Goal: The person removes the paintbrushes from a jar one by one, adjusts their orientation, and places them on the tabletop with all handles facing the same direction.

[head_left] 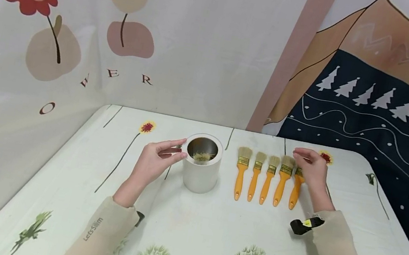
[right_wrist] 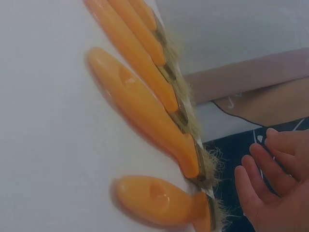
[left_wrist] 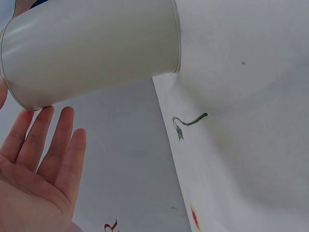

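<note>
A white cylindrical can stands upright on the table, with a tan bristly tuft showing inside it. At the can's left, my left hand touches the rim with fingertips and thumb, the fingers nearly straight in the left wrist view. Several paintbrushes with orange handles and pale bristles lie in a row to the can's right, bristles pointing away. Over the bristle end of the rightmost paintbrush is my right hand, partly covering it. In the right wrist view, its fingers are loosely bent and hold nothing.
A white cloth printed with flowers covers the table. Behind it hangs a pale curtain with flower prints, and on the right a dark blue hanging with white trees. A black strap sits at my right wrist.
</note>
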`<state>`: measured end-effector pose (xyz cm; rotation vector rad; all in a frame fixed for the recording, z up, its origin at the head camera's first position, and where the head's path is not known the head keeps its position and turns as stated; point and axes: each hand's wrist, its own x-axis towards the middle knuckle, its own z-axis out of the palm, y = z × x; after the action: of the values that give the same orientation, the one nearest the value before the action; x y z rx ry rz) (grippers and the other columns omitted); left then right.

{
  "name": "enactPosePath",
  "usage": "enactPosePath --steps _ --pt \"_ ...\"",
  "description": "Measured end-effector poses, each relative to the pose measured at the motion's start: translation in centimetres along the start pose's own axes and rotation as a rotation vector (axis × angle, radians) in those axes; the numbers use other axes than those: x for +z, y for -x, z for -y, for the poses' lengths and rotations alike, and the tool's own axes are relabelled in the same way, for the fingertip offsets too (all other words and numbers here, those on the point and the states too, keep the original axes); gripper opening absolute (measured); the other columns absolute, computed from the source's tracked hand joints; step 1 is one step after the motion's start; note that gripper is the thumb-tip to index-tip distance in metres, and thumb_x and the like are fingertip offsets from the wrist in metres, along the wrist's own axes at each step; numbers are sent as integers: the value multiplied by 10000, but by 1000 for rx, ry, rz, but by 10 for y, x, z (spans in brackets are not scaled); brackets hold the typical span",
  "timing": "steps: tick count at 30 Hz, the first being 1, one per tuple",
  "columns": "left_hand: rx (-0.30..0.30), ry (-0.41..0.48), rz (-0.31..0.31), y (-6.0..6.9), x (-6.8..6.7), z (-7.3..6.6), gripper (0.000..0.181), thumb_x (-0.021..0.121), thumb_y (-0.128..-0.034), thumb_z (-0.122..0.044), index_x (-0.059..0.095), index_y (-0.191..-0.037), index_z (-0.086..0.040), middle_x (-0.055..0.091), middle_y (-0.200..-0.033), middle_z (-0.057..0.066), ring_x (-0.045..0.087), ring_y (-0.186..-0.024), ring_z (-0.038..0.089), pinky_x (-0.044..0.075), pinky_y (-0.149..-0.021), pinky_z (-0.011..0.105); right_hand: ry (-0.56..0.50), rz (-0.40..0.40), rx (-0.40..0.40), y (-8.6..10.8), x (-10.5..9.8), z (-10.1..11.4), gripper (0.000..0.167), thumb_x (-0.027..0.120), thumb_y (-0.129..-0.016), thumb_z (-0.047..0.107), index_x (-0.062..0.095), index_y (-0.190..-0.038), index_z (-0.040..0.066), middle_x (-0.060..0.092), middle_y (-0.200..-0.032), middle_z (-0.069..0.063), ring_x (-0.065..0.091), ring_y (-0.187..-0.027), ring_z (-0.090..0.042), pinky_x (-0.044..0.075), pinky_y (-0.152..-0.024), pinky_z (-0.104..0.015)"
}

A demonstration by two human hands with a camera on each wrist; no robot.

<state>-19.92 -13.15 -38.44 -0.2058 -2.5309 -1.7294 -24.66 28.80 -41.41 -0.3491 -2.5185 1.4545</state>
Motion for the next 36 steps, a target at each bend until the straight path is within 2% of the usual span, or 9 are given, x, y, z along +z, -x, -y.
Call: enactPosePath --steps 4,9,15,22,29,33,36 --pt "2 2 -1 0 0 0 421 786 -873 -265 701 -1279 -199 697 -1287 63 690 -1143 230 568 -1005 375 -14 12 -7 3 6 2 354 586 -1017 275 632 -1286 50 658 -1215 -39 530 -900 109 463 -833 -35" --pt "3 -1 -1 0 0 -1 421 787 -872 -263 701 -1278 -198 697 -1288 65 689 -1145 231 567 -1006 375 -39 26 -26 7 11 5 343 610 -1004 256 647 -1263 34 683 -1161 -34 547 -869 109 473 -779 -23" --pt "4 -3 -1 -1 0 -1 422 789 -870 -267 702 -1277 -197 693 -1294 63 688 -1147 233 564 -1013 380 -30 68 -50 13 21 8 344 591 -1016 258 637 -1283 47 653 -1289 -159 536 -919 88 456 -824 -7" --pt "7 -6 -1 -1 0 -1 418 788 -871 -267 704 -1274 -192 696 -1290 62 690 -1144 230 566 -1009 374 -74 122 -117 21 33 15 327 591 -1015 210 624 -1288 33 646 -1301 -181 544 -930 118 453 -831 16" --pt "6 -4 -5 -1 0 -1 412 787 -872 -260 707 -1270 -185 704 -1273 70 692 -1138 230 568 -1005 365 -94 178 -163 31 42 31 336 606 -1007 210 627 -1281 16 649 -1293 -201 547 -926 150 448 -856 9" --pt "6 -2 -4 -1 0 0 413 786 -873 -265 706 -1271 -188 706 -1269 72 693 -1135 231 570 -1000 358 -100 224 -178 37 47 42 326 612 -1005 213 628 -1283 44 661 -1287 -171 571 -966 108 468 -852 -11" --pt "6 0 -2 -1 0 0 414 786 -873 -270 706 -1271 -188 707 -1265 76 694 -1134 232 571 -996 353 -102 252 -203 43 52 50 332 622 -1000 228 628 -1285 56 665 -1284 -156 607 -1027 21 475 -857 -18"
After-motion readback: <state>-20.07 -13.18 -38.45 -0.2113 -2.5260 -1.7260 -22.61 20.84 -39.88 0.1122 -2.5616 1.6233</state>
